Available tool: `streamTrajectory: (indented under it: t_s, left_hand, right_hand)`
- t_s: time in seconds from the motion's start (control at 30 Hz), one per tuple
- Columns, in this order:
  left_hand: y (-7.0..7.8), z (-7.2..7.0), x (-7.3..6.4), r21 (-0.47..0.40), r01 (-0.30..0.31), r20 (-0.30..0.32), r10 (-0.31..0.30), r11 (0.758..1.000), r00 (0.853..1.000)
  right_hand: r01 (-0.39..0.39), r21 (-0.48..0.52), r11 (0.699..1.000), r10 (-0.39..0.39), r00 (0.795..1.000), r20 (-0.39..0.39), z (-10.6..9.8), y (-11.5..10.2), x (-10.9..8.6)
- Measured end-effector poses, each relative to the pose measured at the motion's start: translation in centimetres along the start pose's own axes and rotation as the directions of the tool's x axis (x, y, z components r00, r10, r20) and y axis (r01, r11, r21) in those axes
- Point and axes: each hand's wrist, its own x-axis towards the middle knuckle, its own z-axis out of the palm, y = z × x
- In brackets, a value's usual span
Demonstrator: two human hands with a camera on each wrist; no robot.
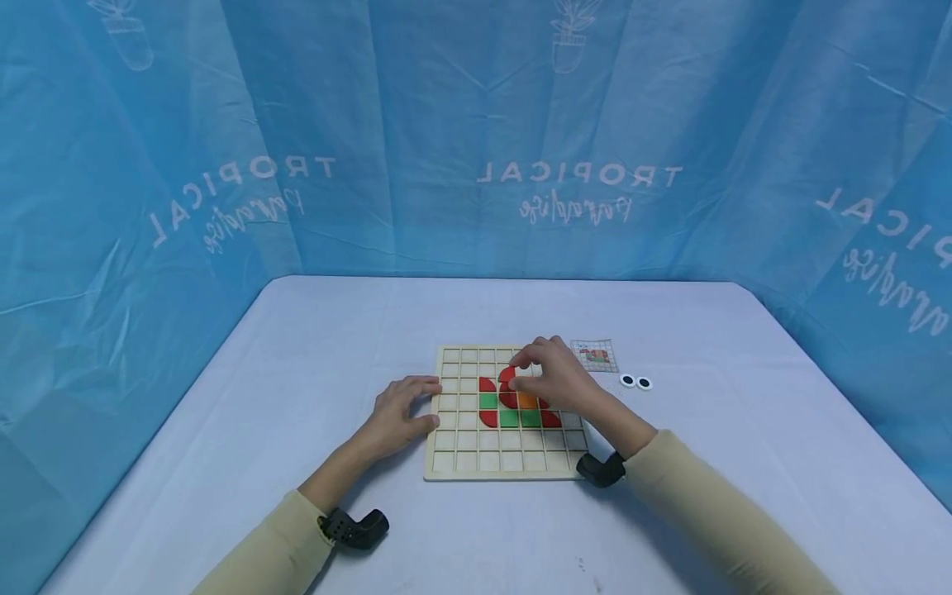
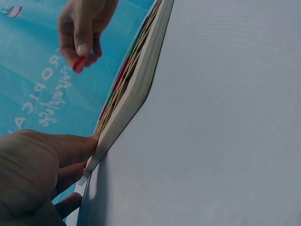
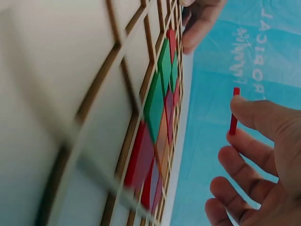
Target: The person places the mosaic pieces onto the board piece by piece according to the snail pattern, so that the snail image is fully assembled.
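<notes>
A pale square grid board (image 1: 476, 463) lies on the white table. Colored flat pieces fill several of its cells: green squares (image 1: 509, 419), an orange square (image 1: 527, 401) and red rounded pieces (image 1: 487, 419). My left hand (image 1: 402, 417) rests against the board's left edge, thumb and fingers spread along it. Above the board, my right hand (image 1: 556, 378) pinches a thin red rounded piece (image 3: 234, 110) between thumb and index finger. The right wrist view shows this piece edge-on, apart from the board, with the other fingers loosely bent. Part of the pattern is hidden behind the right hand.
To the right of the board's far corner lies a small printed card (image 1: 595, 355) with a colored picture on a grid. Two round white eye pieces (image 1: 635, 382) with black centers sit just beside it. A blue printed curtain (image 1: 476, 223) hangs around the table (image 1: 335, 330).
</notes>
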Motion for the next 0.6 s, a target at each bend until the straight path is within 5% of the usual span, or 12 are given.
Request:
streamTrajectory:
  t_s: [0.6]
  left_hand:
    - [0.1, -0.1, 0.1, -0.011, 0.020, 0.031, -0.019, 1.000, 0.999]
  right_hand:
    - [-0.011, -0.103, 0.995, 0.019, 0.997, 0.078, 4.0, -3.2, 3.8]
